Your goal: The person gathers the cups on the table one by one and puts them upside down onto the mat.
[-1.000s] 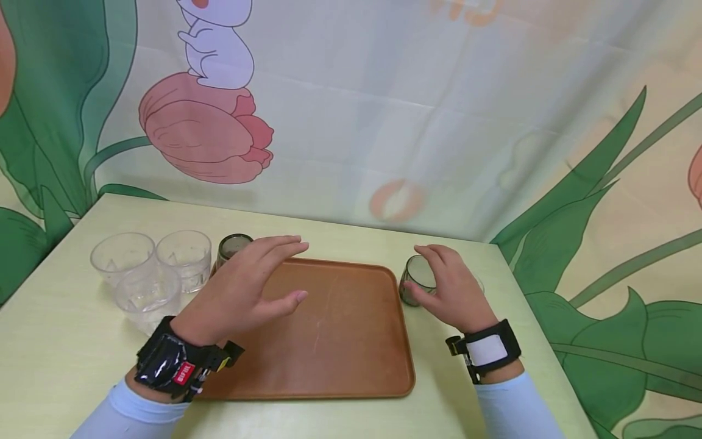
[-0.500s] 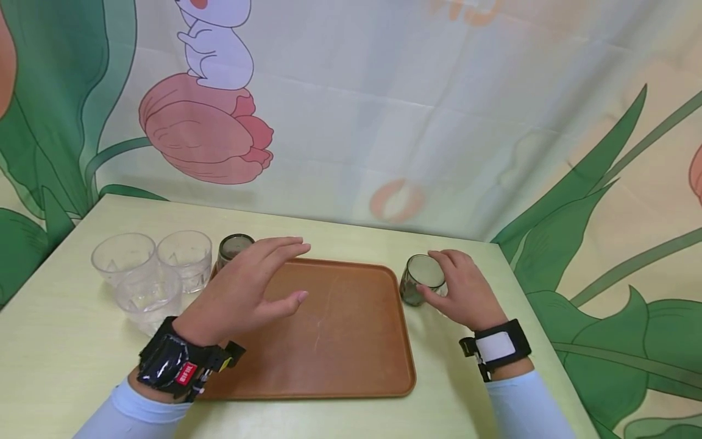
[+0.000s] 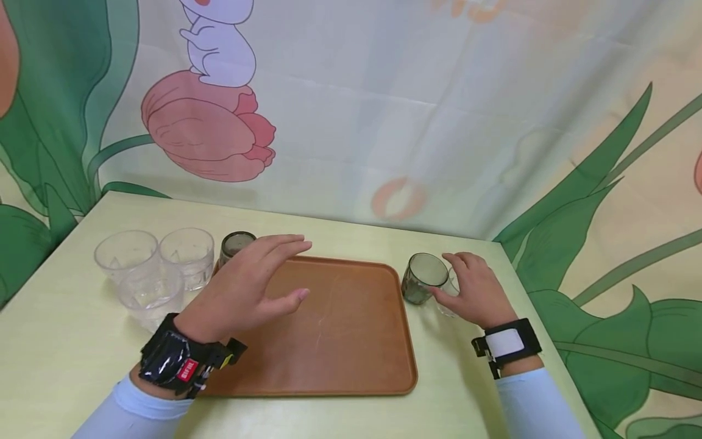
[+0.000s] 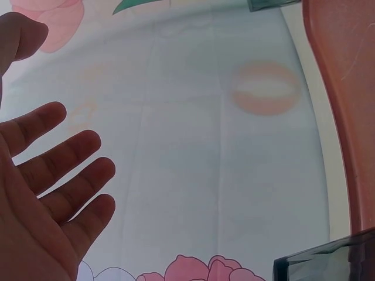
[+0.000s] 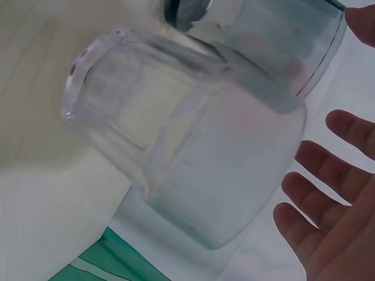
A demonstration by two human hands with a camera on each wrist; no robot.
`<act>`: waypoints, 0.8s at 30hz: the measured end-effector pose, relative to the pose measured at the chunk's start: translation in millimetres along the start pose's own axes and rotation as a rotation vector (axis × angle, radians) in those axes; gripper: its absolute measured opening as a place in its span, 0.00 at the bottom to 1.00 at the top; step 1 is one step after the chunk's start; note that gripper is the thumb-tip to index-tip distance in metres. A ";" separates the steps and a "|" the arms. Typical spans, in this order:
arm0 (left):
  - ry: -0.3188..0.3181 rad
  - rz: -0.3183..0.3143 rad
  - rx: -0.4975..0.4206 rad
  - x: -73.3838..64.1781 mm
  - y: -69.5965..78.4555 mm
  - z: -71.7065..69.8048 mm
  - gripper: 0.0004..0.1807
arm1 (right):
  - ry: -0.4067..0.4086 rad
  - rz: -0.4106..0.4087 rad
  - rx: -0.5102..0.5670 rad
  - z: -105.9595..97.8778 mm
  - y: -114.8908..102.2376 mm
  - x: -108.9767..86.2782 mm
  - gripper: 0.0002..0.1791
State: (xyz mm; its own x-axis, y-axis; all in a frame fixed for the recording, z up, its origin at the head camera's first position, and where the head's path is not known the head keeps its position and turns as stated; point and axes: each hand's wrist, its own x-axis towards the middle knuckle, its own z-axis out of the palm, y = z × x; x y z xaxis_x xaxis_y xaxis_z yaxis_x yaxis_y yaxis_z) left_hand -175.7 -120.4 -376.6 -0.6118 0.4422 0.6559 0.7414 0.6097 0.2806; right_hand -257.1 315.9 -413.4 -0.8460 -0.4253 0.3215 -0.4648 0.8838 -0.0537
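Observation:
My left hand hovers above the left part of a brown tray, fingers spread and holding nothing. It partly hides a dark tinted glass at the tray's back left corner. On the other side, my right hand is beside a second dark glass and over a clear glass, which it mostly covers in the head view. In the right wrist view the clear glass stands in front of the loosely spread right fingers; whether they touch it I cannot tell.
Several clear glasses, among them one at the back and one nearer, stand close together left of the tray. A printed curtain hangs behind the pale table.
My right hand has shifted to the right, away from the dark glass, uncovering more of it, and is over the clear glass. My left hand has hardly moved.

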 end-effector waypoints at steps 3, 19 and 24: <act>0.001 -0.002 0.000 0.4 -0.3 0.4 0.36 | -0.014 0.017 -0.003 1.8 6.2 -1.5 0.42; -0.006 -0.007 0.002 -0.3 -0.5 -0.4 0.36 | -0.078 0.086 -0.012 11.4 25.0 -4.2 0.44; -0.002 -0.004 0.003 -0.3 -1.0 -0.3 0.35 | -0.082 0.092 -0.009 16.3 30.0 -3.7 0.44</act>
State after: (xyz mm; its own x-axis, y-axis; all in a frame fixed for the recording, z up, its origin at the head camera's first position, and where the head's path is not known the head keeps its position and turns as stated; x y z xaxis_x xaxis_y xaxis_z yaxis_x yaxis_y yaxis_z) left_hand -176.1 -121.3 -376.9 -0.6152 0.4411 0.6534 0.7381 0.6135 0.2808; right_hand -272.2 340.8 -431.7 -0.9036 -0.3564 0.2376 -0.3820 0.9215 -0.0705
